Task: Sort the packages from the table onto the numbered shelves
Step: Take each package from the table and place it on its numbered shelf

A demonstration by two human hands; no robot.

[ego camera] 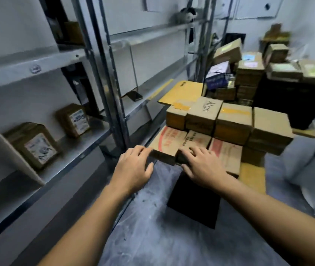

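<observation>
Hands apart, a person reaches for the nearest packages on the table (pixel 149 231): the left hand (pixel 135 166) touches the near corner of a red-printed box (pixel 165 140) with relaxed fingers, while the right hand (pixel 200 166) lies spread on the neighbouring box (pixel 199 140). More stacked boxes (pixel 233 121) sit just beyond the fingertips. Left of the left hand, the shelves (pixel 79 148) hold two labelled packages (pixel 35 144).

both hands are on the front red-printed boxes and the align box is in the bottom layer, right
No: the head view shows the Align box in the upper layer, atop the red-printed boxes. The left hand and right hand are on those front boxes.
</observation>
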